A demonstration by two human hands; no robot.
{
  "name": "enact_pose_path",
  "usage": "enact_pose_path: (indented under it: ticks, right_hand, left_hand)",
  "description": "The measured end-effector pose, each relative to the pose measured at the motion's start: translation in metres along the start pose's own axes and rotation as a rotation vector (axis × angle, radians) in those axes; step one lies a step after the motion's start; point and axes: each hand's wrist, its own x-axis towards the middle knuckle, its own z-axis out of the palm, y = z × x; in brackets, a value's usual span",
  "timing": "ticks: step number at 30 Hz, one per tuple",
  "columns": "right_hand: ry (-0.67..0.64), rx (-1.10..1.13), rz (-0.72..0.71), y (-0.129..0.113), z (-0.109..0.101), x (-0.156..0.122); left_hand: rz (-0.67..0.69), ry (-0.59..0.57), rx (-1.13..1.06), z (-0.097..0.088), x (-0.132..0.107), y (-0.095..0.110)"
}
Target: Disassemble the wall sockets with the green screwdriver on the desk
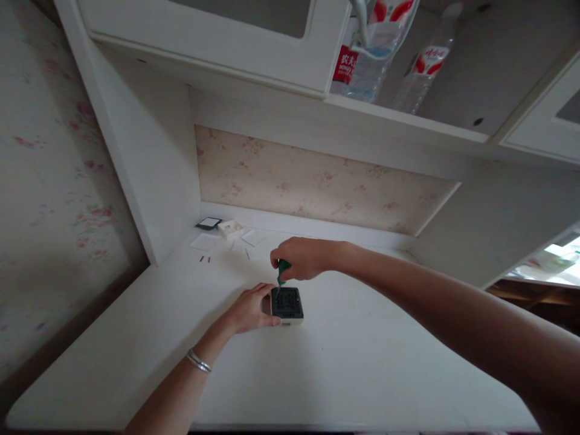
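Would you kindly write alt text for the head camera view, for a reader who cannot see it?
On a white desk, a right hand holds a green-handled screwdriver upright over a small dark square module, which the left hand steadies. Small white parts lie near the back corner, and water bottles stand on the shelf above.

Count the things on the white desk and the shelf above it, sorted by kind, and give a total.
Screwdriver, green handle, in the right hand: 1
Dark square box, steadied by the left hand: 1
Black-framed square plate: 1
Small white box: 1
Flat white squares: 2
Small dark screws: 2
Water bottles on the shelf: 3
Total: 11
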Motion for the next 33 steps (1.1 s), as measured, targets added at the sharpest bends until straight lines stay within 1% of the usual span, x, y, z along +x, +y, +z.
enact_pose_path:
  ticks: [3,4,5,6,8,11,12,13,14,16,17,18,19,20,22,23,24,25,28,29,30,31,33]
  right_hand:
    - [0.011,-0.016,0.281,-0.004,0.0,0.005]
    - [0.016,-0.047,0.345,-0.006,-0.001,0.006]
    - [0.022,-0.08,0.365,-0.007,-0.001,0.008]
    - [0.03,-0.108,0.343,-0.007,-0.001,0.008]
    - [0.034,-0.122,0.217,-0.007,-0.001,0.008]
    - [0.019,-0.078,0.009,-0.005,-0.002,0.006]
    - [0.015,-0.059,-0.019,-0.005,-0.003,0.006]
    - [0.015,-0.042,-0.003,-0.005,-0.003,0.007]
    - [0.016,-0.035,0.058,-0.006,-0.004,0.007]
    - [0.016,-0.054,0.227,-0.008,-0.004,0.009]
    - [0.012,-0.076,0.288,-0.008,-0.004,0.01]
    - [0.007,-0.096,0.3,-0.008,-0.003,0.011]
    - [0.002,-0.105,0.259,-0.008,-0.003,0.011]
    - [-0.002,-0.096,0.183,-0.007,-0.003,0.011]
    - [-0.016,-0.032,0.021,-0.002,-0.004,0.009]
    - [-0.028,0.005,-0.028,0.0,-0.004,0.009]
    - [-0.037,0.034,-0.035,0.002,-0.004,0.008]
    - [-0.048,0.049,-0.002,0.003,-0.005,0.008]
    - [-0.02,0.001,0.168,0.002,-0.005,0.009]
    - [0.002,-0.026,0.189,0.001,-0.004,0.009]
    - [0.021,-0.041,0.173,0.0,-0.004,0.01]
    - [0.035,-0.038,0.126,0.0,-0.004,0.01]
    - [0.033,0.016,-0.011,0.0,-0.003,0.009]
  left_hand:
    - [0.0,0.005,0.005,0.001,0.0,-0.002]
    - [0.006,0.006,0.003,0.001,0.0,-0.002]
    - [0.013,0.008,0.001,0.001,-0.001,-0.002]
    - [0.018,0.011,0.0,0.001,-0.001,-0.002]
    - [0.021,0.014,0.002,0.0,-0.001,-0.001]
    - [0.012,0.015,0.009,-0.001,-0.001,0.001]
    - [0.008,0.011,0.008,-0.001,-0.001,0.001]
    - [0.004,0.007,0.006,-0.002,-0.001,0.002]
    - [0.001,0.003,0.003,-0.002,-0.001,0.002]
    - [0.004,0.0,-0.003,-0.002,-0.001,0.003]
    - [0.006,0.003,-0.005,-0.002,-0.001,0.003]
    - [0.008,0.008,-0.004,-0.002,-0.001,0.003]
    - [0.007,0.013,-0.002,-0.002,-0.001,0.002]
    - [0.007,0.014,0.002,-0.002,-0.001,0.002]
    - [0.009,0.011,0.013,-0.001,-0.001,0.001]
    - [0.012,0.009,0.016,-0.001,-0.001,0.001]
    - [0.015,0.008,0.018,-0.002,-0.001,0.001]
    - [0.016,0.006,0.018,-0.002,-0.001,0.002]
    - [0.005,0.002,0.019,-0.003,-0.002,0.003]
    - [0.001,0.002,0.02,-0.002,-0.002,0.003]
    - [-0.003,0.007,0.02,-0.002,-0.002,0.003]
    - [-0.003,0.011,0.019,-0.002,-0.002,0.002]
    - [0.002,0.019,0.016,0.0,-0.002,-0.001]
